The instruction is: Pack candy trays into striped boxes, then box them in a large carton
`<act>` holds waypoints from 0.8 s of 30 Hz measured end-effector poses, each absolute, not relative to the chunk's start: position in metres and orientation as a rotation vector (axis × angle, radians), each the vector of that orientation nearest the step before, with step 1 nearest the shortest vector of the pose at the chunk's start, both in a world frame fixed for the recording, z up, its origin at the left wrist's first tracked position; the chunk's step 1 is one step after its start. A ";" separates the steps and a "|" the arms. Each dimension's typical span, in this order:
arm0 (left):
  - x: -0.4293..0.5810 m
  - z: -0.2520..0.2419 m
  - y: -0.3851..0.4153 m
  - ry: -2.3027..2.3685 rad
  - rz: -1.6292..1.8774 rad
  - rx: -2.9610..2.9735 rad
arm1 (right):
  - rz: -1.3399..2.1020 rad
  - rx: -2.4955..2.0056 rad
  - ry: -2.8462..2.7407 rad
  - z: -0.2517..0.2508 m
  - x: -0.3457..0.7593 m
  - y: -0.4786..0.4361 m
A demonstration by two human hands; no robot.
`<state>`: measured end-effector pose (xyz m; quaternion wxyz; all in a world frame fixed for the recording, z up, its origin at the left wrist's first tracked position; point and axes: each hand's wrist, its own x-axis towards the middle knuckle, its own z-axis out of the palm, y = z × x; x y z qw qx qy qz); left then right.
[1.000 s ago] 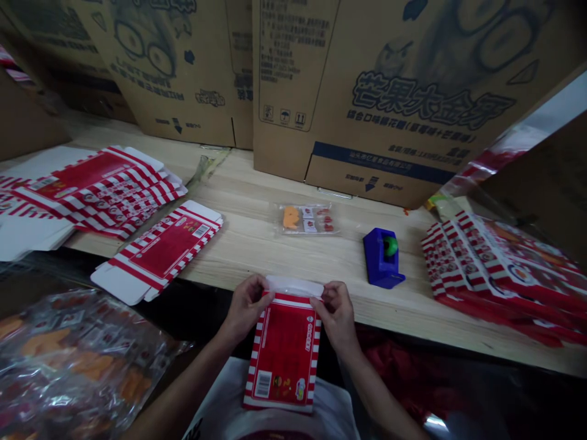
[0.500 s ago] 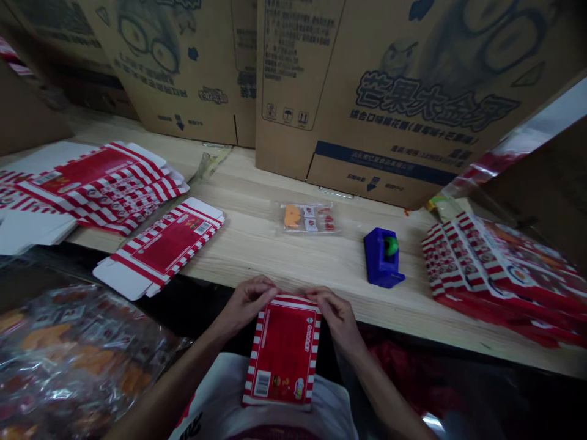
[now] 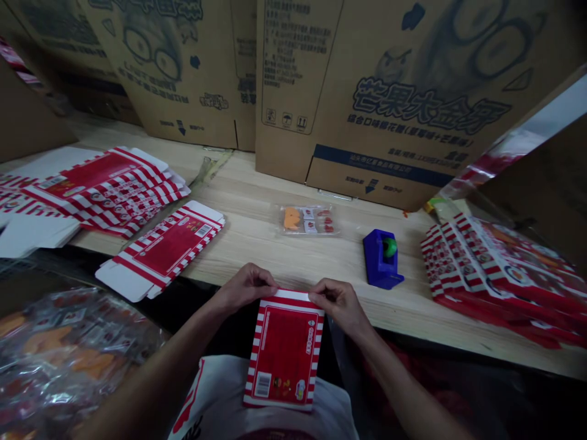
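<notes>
A red box (image 3: 285, 351) with white-striped edges and a barcode is held between both hands at the table's front edge, its lower end against my lap. My left hand (image 3: 250, 286) pinches the top left corner with thumb and fingers. At the top right corner, my right hand (image 3: 339, 304) pinches the box in the same way. Beyond the hands on the table lies a clear packet (image 3: 309, 220) with an orange piece and small items inside. To its right stands a blue tape dispenser (image 3: 380, 260) with a green core.
Left on the table are flat red-and-white cartons (image 3: 110, 189) in a pile and a smaller stack (image 3: 162, 247). A plastic bag of packets (image 3: 77, 360) sits lower left. Filled-looking striped boxes (image 3: 499, 275) are piled right. Large brown cartons (image 3: 284, 146) line the back.
Both hands have shifted slightly at the box's top edge, and a white strip there shows more now. The box remains between them. The view has moved a little.
</notes>
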<state>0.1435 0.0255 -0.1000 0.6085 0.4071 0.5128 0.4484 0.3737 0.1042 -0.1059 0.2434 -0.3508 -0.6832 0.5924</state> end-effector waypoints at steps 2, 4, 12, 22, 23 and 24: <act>0.143 -0.099 0.026 1.178 1.015 1.004 | 1.594 -0.944 -1.894 -0.107 0.375 0.102; 0.143 -0.097 0.025 1.187 0.988 1.081 | 1.529 -0.916 -1.942 -0.107 0.377 0.099; 0.155 -0.107 0.015 1.256 0.983 1.424 | 1.566 -0.900 -2.026 -0.103 0.383 0.109; 0.166 -0.120 0.009 1.283 1.183 1.489 | 1.346 -0.876 -1.985 -0.109 0.385 0.091; 0.167 -0.122 0.008 1.291 1.196 1.461 | 1.322 -0.868 -1.966 -0.111 0.387 0.087; 0.169 -0.123 0.008 1.297 1.199 1.437 | 1.312 -0.875 -1.936 -0.113 0.389 0.085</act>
